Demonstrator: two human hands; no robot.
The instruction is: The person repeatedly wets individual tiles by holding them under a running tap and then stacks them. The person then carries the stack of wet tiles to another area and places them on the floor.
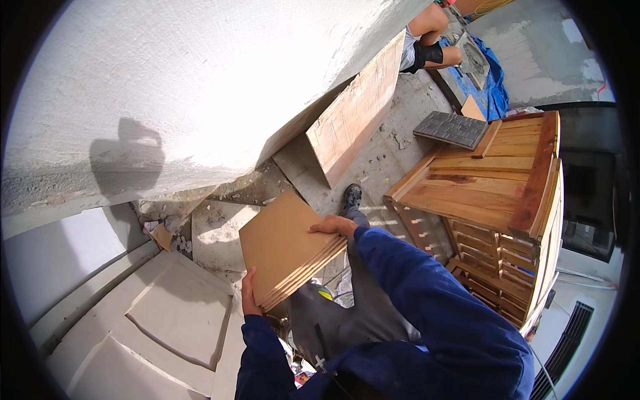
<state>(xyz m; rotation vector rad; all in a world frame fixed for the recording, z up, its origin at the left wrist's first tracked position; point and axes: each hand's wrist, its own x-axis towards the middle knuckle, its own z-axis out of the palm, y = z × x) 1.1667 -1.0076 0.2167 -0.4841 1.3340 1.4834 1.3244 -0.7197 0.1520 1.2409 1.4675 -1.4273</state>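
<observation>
I hold a stack of several square tan tiles (283, 243) flat in front of me, above a concrete floor. My left hand (249, 297) grips the stack's near left corner from underneath. My right hand (335, 225) presses on its right edge with the fingers on top. Both arms are in dark blue sleeves. Below the stack I see my grey trousers and one dark shoe (351, 197).
A plastered white wall (200, 80) fills the upper left. A wooden board (353, 110) leans against it. Wooden slatted frames (493, 193) stand at the right, with a grey tile (452, 129) on top. Pale slabs (167, 313) lie lower left. Another person (427, 40) crouches at the top.
</observation>
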